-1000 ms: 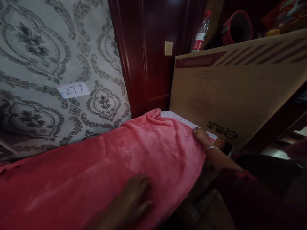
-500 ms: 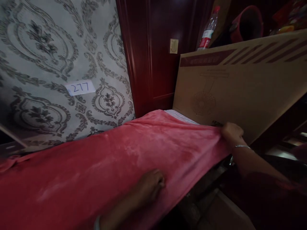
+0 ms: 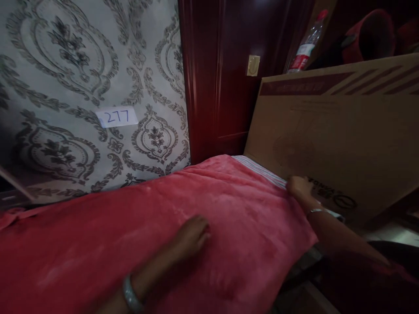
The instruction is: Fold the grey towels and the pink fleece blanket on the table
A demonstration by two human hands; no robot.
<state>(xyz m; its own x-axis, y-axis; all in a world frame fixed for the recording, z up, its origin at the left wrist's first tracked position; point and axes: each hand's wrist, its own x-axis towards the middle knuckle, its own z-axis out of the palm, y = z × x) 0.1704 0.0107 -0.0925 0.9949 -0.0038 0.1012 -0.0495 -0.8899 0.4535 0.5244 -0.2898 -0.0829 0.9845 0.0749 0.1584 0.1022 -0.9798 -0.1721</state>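
The red blanket [image 3: 242, 226] across the lower frame, bunched at its far end a second ago, now lies smoother there, with the right hand [image 3: 299, 188] curled at its right-hand edge, the left hand [image 3: 193, 233] curled mid-frame, both grips unclear.

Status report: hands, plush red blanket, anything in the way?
Left hand curled over blanket. Right hand at blanket's edge, grip unclear. Blanket spread, lightly creased. Large brown cardboard box close beyond right hand.

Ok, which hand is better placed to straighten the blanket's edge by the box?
Probably the right hand: it's at the edge of the blanket beside the cardboard box, while the left hand is over the blanket's middle.
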